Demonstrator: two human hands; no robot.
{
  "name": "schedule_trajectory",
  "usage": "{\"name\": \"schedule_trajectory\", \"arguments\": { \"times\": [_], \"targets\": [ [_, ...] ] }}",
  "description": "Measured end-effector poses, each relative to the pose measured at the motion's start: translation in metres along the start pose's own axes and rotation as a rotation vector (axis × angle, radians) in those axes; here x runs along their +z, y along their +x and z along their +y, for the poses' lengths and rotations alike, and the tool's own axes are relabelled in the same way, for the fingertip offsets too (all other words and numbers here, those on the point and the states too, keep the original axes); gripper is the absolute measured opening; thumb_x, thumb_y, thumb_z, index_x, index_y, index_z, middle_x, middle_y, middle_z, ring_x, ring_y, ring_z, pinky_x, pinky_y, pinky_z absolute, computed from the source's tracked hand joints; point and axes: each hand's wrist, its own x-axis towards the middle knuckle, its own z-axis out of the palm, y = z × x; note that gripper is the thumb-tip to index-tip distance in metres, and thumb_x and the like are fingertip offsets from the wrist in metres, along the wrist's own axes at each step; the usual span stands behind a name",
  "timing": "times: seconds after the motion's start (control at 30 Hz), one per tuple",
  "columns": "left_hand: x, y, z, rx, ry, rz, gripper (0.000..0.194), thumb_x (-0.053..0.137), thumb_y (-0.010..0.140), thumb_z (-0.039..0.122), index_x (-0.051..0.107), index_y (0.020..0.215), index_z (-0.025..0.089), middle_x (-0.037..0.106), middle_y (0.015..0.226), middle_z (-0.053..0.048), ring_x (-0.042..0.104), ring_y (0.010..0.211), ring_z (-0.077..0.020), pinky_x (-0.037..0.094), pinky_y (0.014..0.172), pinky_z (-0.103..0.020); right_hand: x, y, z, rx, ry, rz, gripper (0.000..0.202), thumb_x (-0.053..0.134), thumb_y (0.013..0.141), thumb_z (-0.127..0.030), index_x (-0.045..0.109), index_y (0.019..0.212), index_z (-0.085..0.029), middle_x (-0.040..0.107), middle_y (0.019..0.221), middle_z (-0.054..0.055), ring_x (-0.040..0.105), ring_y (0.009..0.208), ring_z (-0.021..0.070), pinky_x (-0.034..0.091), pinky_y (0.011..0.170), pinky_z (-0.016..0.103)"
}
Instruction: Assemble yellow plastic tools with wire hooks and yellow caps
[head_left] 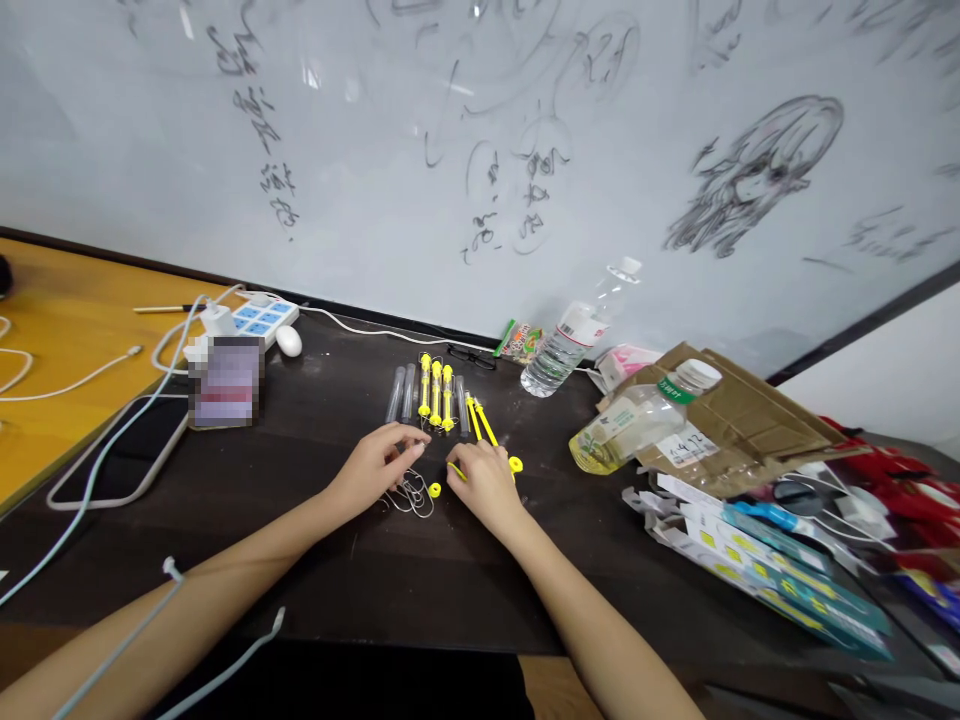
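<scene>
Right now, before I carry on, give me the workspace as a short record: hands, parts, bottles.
Left hand: beside tangled thin metal wires; grip unclear
Right hand: at a small yellow piece, partly hidden
Between hands: small yellow ring
Beyond hands: three yellow-and-clear slender tubes in a row, plain clear tubes on both sides
Near right hand: two thin yellow rods
Bottles, right side: clear white-labelled plastic bottle; clear plastic bottle with green neck band, yellow liquid inside
</scene>
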Motion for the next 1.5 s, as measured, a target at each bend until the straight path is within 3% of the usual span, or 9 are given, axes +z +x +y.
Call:
{"name": "schedule_trajectory", "arguments": {
  "times": [0.17,0.57,0.77,0.9,1.03,1.17,1.3,1.5],
  "targets": [
    [0.002,0.006,-0.004,-0.191,-0.335,0.010,0.035,0.056,0.084,0.043,0.059,0.105,0.015,0.057,0.072,0.002,0.051,0.041,-0.0049,0.046,0.040,-0.018,0.003,-0.002,0.001,-0.021,-0.087,0.004,0.004,0.057,0.078,-0.017,0.060,0.081,-0.019,0.065,0.076,0.002,0.051,0.080,0.0192,0.022,0.070,0.031],
    [0.001,0.007,0.000,-0.237,-0.459,0.034,0.037,0.062,0.080,0.045,0.062,0.101,0.014,0.059,0.077,0.001,0.053,0.041,-0.0044,0.047,0.041,-0.018,-0.002,-0.001,0.001,0.050,-0.017,-0.001,0.005,0.053,0.078,-0.015,0.057,0.077,-0.019,0.063,0.071,0.000,0.052,0.077,0.0182,0.024,0.068,0.029],
    [0.000,0.007,0.004,-0.304,-0.520,0.065,0.041,0.068,0.075,0.046,0.063,0.099,0.014,0.064,0.076,-0.002,0.062,0.059,-0.0106,0.051,0.051,-0.019,-0.001,-0.004,-0.002,0.025,-0.110,0.053,0.004,0.058,0.079,-0.020,0.060,0.076,-0.018,0.060,0.080,0.005,0.051,0.084,0.0216,0.027,0.070,0.031],
    [-0.001,0.008,0.007,-0.319,-0.543,0.107,0.042,0.072,0.070,0.046,0.063,0.095,0.013,0.069,0.077,-0.005,0.060,0.058,-0.0104,0.049,0.046,-0.017,-0.007,-0.004,-0.007,0.012,0.176,0.068,0.021,0.052,0.089,-0.030,0.063,0.076,-0.019,0.057,0.077,0.003,0.051,0.079,0.0190,0.031,0.071,0.030],
    [-0.002,0.009,0.007,-0.327,-0.598,0.146,0.043,0.073,0.069,0.046,0.061,0.095,0.014,0.070,0.079,-0.005,0.058,0.053,-0.0085,0.051,0.045,-0.018,-0.011,-0.005,-0.015,-0.125,0.667,-0.051,0.037,0.036,0.098,-0.033,0.066,0.079,-0.019,0.056,0.073,0.002,0.051,0.077,0.0161,0.037,0.075,0.029],
    [-0.003,0.008,0.006,-0.300,-0.633,0.197,0.042,0.074,0.068,0.045,0.059,0.094,0.015,0.069,0.079,-0.004,0.059,0.053,-0.0076,0.052,0.046,-0.016,-0.012,-0.008,-0.024,-0.183,0.868,-0.194,0.031,0.050,0.091,-0.038,0.061,0.071,-0.018,0.048,0.068,0.000,0.047,0.071,0.0144,0.037,0.066,0.027],
    [-0.004,0.008,0.005,-0.274,-0.650,0.248,0.040,0.073,0.070,0.044,0.058,0.094,0.015,0.069,0.079,-0.002,0.060,0.053,-0.0069,0.054,0.050,-0.017,-0.010,-0.010,-0.028,-0.118,0.937,-0.210,0.024,0.062,0.082,-0.037,0.057,0.069,-0.017,0.042,0.067,-0.003,0.042,0.064,0.0116,0.034,0.059,0.025],
    [-0.005,0.009,0.005,-0.249,-0.658,0.359,0.037,0.068,0.075,0.042,0.053,0.097,0.017,0.068,0.086,-0.003,0.063,0.060,-0.0089,0.055,0.054,-0.020,-0.002,-0.007,-0.023,0.074,1.136,-0.186,0.026,0.061,0.082,-0.044,0.052,0.077,-0.019,0.056,0.067,-0.002,0.050,0.061,0.0121,0.039,0.060,0.026]
  ]
}}
